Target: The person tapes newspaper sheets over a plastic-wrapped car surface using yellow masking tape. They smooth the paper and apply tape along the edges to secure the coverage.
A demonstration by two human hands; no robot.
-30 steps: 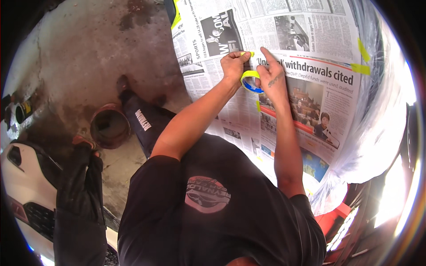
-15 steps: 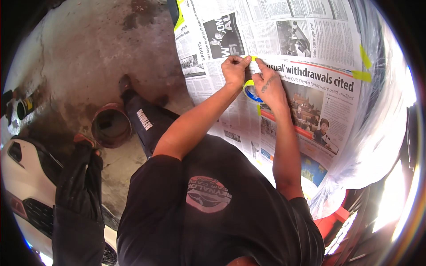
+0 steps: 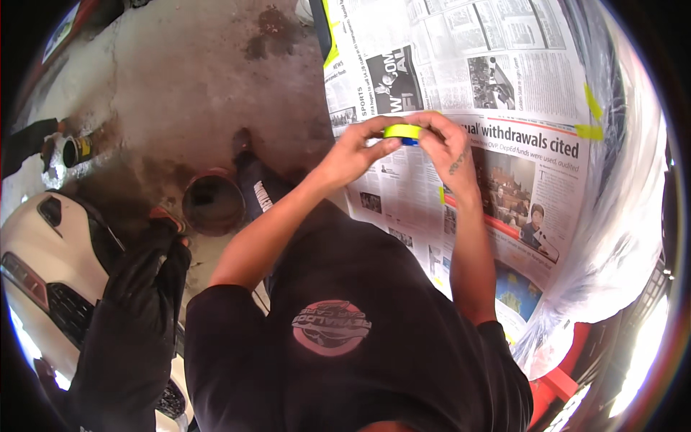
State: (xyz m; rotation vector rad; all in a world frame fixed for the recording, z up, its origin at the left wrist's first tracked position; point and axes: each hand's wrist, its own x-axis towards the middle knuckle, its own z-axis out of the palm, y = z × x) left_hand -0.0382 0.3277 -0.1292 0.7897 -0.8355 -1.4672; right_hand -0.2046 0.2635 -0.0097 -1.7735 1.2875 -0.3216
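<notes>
Between my two hands is a roll of yellow masking tape (image 3: 403, 132) with a blue core, its edge turned toward me. My left hand (image 3: 353, 153) grips the left end of the roll, thumb below and fingers above. On the other end, my right hand (image 3: 448, 147) has its fingers curled round the tape. Both hands are just above newspaper sheets (image 3: 403, 191) spread over a large surface. Strips of yellow tape (image 3: 590, 132) stick at the sheets' right edge, next to clear plastic film (image 3: 626, 187).
A dark round bucket (image 3: 214, 204) stands on the stained concrete floor (image 3: 173, 86) to my left. Near it is a person in dark clothing (image 3: 133, 338), beside a white car (image 3: 72, 245). Farther left, another person's sleeve (image 3: 29, 146) reaches toward a can (image 3: 75, 151).
Both hands have come off the newspaper's surface and moved slightly nearer me. The tape roll, previously hanging below my fingers, is now held between both hands. My view has shifted left.
</notes>
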